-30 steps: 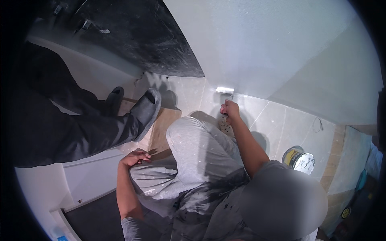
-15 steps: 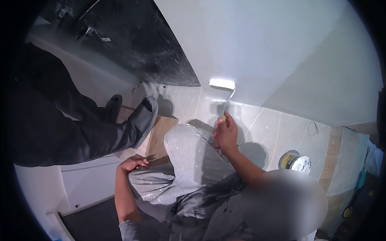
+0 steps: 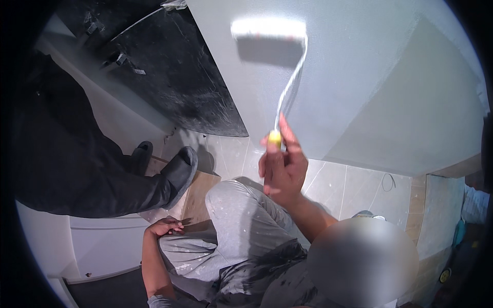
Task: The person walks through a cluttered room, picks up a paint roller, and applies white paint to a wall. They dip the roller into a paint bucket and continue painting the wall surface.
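My right hand (image 3: 285,172) is closed round the yellow handle of a paint roller (image 3: 269,29), whose thin frame bends up to a white sleeve. The sleeve is at the pale grey wall (image 3: 354,66) with a dark shadow just below it; whether it presses on the wall I cannot tell. A darker, duller patch covers the wall's right side. My left hand (image 3: 167,226) rests on my left knee, fingers loosely stretched and holding nothing. My grey trousers are spotted with paint. A grey blur hides my upper right arm.
Another person's dark-trousered legs (image 3: 87,164) are at the left, with slippers (image 3: 182,167) on a wooden box (image 3: 200,197). A scuffed black panel (image 3: 174,72) stands beside the wall. On the tiles lies a thin wire loop (image 3: 389,182); a paint tub (image 3: 365,213) is mostly hidden behind the blur.
My right hand has carried the roller from the foot of the wall up across it. The view has tilted a little. My left hand stays on my knee.
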Action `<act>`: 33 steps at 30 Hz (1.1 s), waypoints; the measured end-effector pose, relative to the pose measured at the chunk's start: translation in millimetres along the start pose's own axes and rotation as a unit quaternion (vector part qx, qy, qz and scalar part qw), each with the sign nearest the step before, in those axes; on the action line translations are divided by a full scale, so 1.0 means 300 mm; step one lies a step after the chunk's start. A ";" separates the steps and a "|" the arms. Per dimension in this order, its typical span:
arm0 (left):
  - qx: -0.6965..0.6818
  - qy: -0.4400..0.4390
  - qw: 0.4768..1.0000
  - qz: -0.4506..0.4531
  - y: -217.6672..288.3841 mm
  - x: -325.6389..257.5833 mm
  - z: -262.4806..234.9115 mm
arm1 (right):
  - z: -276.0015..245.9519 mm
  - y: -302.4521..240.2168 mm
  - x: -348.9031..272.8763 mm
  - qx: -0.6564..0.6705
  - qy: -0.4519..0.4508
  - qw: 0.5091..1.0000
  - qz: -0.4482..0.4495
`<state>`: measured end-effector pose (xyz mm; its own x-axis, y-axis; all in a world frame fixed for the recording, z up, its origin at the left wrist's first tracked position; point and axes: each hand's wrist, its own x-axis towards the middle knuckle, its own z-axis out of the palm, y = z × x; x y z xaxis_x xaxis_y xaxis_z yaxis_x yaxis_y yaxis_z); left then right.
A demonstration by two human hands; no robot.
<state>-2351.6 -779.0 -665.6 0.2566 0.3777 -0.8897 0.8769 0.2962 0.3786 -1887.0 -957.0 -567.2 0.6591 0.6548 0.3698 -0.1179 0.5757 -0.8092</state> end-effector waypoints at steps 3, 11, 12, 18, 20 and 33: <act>0.005 0.001 1.000 0.000 -0.005 -0.005 0.007 | 0.034 -0.099 0.142 -0.030 -0.009 0.998 -0.053; 0.015 -0.001 1.000 0.006 -0.003 -0.013 0.009 | 0.047 -0.208 0.287 -0.030 -0.007 0.998 -0.063; 0.012 0.000 1.000 0.001 -0.012 -0.017 0.013 | 0.029 -0.176 0.247 -0.049 0.002 0.998 -0.031; 0.015 -0.009 1.000 -0.005 0.035 -0.019 0.009 | -0.142 0.093 -0.093 -0.085 0.048 0.989 0.114; 0.018 -0.007 1.000 -0.005 0.028 -0.028 0.016 | -0.162 0.176 -0.201 -0.069 0.084 0.982 0.154; 0.017 -0.008 1.000 -0.015 0.017 -0.029 0.015 | -0.499 0.677 -0.370 -0.082 0.206 0.850 0.479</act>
<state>-2347.5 -784.7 -657.2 0.2366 0.3560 -0.9040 0.8973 0.2767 0.3438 -1872.9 -986.0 -840.8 0.5268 0.5388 -0.6574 -0.6640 -0.2220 -0.7140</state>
